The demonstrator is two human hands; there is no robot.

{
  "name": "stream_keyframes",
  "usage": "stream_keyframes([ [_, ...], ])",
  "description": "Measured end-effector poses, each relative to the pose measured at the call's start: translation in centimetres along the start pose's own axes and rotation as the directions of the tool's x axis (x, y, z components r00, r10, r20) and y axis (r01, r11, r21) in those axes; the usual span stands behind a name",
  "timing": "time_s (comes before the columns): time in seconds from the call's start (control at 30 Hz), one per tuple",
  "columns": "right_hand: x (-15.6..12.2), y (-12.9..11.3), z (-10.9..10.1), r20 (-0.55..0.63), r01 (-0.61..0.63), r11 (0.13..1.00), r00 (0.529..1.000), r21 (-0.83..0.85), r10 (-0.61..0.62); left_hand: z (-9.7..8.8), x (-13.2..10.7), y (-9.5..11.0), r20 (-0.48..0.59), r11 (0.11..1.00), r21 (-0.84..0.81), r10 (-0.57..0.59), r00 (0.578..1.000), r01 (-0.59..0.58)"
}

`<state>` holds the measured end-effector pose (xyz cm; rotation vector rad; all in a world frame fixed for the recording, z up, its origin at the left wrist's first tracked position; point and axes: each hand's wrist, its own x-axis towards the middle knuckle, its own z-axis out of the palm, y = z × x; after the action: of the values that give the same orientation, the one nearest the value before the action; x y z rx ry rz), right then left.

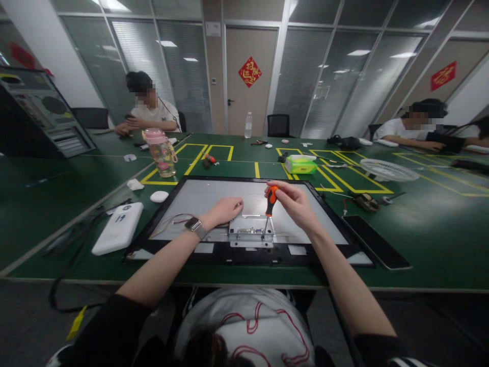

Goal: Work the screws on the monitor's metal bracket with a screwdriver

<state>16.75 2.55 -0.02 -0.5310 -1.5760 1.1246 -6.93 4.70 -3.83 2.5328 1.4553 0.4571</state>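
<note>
My right hand [296, 201] is closed round the top of an orange and black screwdriver [271, 201]. The screwdriver stands nearly upright, its tip down at the right part of a silver metal bracket box [248, 224] with connectors along its near side. By the box's upper left edge, my left hand [225, 210] rests with its fingers curled; whether they grip anything is hidden. Box and hands are over a large flat display panel [194, 193] with a black frame, lying on the table. Thin cables [166, 219] run across the panel from the left.
Left of the panel are a white power bank [118, 228], a white round case [159, 196] and a pink-lided bottle [159, 153]. On the right lie a black phone [376, 242] and a white fan grille [388, 169]. A green packet [301, 164] sits beyond. Two people sit across the table.
</note>
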Motion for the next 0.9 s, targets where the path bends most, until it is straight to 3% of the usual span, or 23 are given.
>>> stream_keyframes([
  [0.2,-0.1,0.2,0.5,-0.078,0.057,0.996,0.996,0.063,-0.052,0.2,0.0,-0.4,0.006,1.000,-0.024,-0.017,1.000,0.017],
  [0.37,-0.2,-0.1,0.8,0.008,-0.093,0.978,0.996,0.188,0.094,0.0,-0.1,0.0,0.008,0.999,-0.015,-0.031,0.999,0.031],
  [0.6,-0.2,-0.1,0.0,0.118,-0.130,0.946,0.988,0.297,0.099,0.1,0.0,-0.1,0.007,1.000,0.021,-0.017,1.000,0.017],
  [0.7,-0.4,-0.3,-0.2,0.135,-0.125,0.973,0.986,0.193,0.099,0.1,0.0,0.0,0.009,0.999,0.028,-0.019,1.000,0.019],
  [0.83,-0.6,-0.5,0.9,-0.127,0.075,0.984,0.987,-0.163,-0.097,0.0,-0.1,0.2,0.010,0.999,0.028,-0.022,1.000,0.022],
  [0.9,-0.7,-0.4,1.4,-0.168,0.136,0.965,0.970,-0.224,-0.176,-0.1,-0.2,0.2,0.009,0.999,0.026,-0.026,1.000,0.026],
])
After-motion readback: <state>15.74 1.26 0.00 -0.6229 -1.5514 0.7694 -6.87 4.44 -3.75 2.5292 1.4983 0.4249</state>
